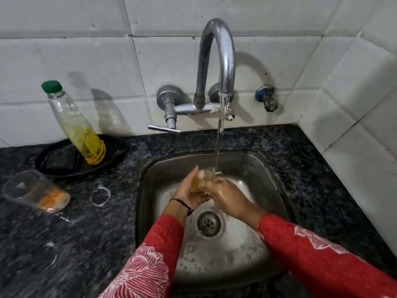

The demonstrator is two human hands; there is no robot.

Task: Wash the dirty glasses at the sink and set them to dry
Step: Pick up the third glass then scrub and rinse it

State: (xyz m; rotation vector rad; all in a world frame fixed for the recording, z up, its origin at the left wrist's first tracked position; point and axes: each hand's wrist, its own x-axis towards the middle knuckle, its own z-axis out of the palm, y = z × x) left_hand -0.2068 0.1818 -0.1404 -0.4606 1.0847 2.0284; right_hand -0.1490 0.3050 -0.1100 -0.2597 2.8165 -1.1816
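Clear glass (pixel 207 176) lies tilted under your stream, mouth toward the tap (pixel 225 91); your left hand (pixel 191 193) and right hand (pixel 225 195) both grip it.

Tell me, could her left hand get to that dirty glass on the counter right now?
Probably yes, but not immediately. The left hand and right hand both grip the glass under the tap. The dirty glass stands on open counter with nothing between.

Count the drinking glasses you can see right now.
2. One glass is held by both hands over the sink under the running water; the other glass stands on the counter at left, orange residue inside. None seems hidden.
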